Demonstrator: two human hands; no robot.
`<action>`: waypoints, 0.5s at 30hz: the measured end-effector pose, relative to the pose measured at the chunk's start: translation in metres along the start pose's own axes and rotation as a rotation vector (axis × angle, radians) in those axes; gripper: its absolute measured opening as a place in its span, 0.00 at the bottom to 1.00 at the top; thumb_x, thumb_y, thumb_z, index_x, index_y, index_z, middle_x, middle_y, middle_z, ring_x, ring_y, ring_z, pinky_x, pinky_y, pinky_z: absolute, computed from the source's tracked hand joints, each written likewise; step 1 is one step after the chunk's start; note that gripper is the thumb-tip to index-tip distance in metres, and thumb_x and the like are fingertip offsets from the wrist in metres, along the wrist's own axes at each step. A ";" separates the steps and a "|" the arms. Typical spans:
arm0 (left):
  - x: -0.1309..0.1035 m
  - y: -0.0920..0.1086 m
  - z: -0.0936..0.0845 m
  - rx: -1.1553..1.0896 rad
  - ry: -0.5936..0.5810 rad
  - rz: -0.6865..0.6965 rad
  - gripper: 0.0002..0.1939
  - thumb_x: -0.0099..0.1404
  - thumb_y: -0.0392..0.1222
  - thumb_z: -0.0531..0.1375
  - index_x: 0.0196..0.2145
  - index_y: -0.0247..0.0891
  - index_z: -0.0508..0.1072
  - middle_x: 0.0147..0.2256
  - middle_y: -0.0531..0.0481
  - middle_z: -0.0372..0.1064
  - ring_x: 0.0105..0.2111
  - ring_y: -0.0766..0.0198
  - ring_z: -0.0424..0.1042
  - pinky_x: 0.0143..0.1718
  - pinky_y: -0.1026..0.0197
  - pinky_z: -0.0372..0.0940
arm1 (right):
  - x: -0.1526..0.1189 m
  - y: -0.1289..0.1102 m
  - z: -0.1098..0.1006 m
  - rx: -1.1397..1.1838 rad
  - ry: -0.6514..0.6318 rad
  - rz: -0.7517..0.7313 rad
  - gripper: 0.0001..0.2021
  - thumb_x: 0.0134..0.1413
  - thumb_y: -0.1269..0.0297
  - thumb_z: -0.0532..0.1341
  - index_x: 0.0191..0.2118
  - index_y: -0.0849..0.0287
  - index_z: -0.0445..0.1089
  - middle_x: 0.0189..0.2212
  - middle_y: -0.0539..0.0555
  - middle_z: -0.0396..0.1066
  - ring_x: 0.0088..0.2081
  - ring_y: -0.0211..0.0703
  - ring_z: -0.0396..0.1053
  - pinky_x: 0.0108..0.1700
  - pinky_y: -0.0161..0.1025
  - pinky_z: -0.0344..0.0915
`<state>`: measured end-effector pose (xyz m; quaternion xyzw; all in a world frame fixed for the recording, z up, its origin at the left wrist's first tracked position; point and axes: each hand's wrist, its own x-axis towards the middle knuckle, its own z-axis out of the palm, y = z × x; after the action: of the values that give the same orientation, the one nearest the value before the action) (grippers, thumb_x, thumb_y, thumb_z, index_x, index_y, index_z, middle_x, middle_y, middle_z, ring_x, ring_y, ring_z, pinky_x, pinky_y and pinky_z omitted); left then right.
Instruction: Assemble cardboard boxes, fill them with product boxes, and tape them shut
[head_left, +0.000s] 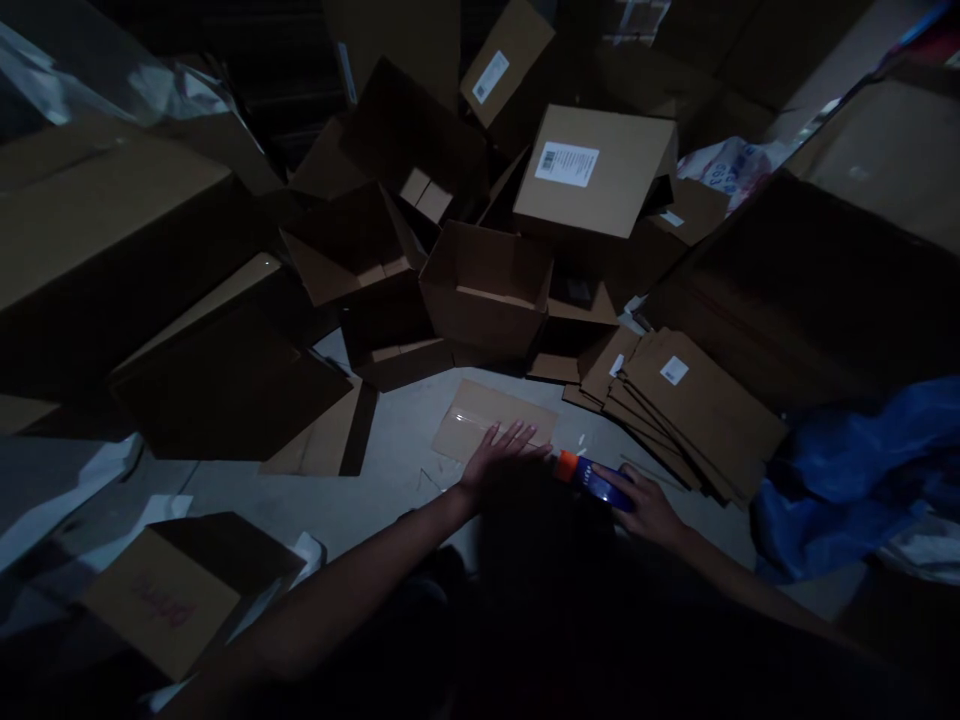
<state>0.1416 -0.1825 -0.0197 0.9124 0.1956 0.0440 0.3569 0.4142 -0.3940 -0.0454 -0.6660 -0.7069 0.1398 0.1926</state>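
Note:
On the pale floor in front of me lies a flat piece of brown cardboard (469,418) with a strip of clear tape across its left part. My left hand (504,452) rests on its lower right side, fingers spread and holding nothing. Just to the right, my right hand (646,508) is wrapped round a blue bottle (604,487). The bottle's orange cap (565,466) points left toward the cardboard's right corner, near my left fingertips. The light is dim, and the cap's tip is hard to make out.
Open cardboard boxes (487,290) form an arc beyond the cardboard. Flattened cartons (697,400) are stacked at the right, beside blue plastic (847,470). Large boxes stand at both sides. A box with red writing (165,600) sits at the lower left.

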 end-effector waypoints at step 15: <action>0.049 0.010 0.027 0.268 -0.083 0.076 0.36 0.72 0.40 0.55 0.73 0.26 0.51 0.75 0.33 0.40 0.75 0.42 0.36 0.73 0.33 0.32 | -0.073 0.049 -0.021 0.191 0.124 0.921 0.33 0.48 0.50 0.61 0.60 0.57 0.70 0.54 0.62 0.74 0.58 0.66 0.69 0.62 0.56 0.63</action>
<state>0.1956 -0.1872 -0.0364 0.9597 0.1499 -0.0068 0.2375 0.4703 -0.4647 -0.0551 -0.8966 -0.3091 0.2352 0.2129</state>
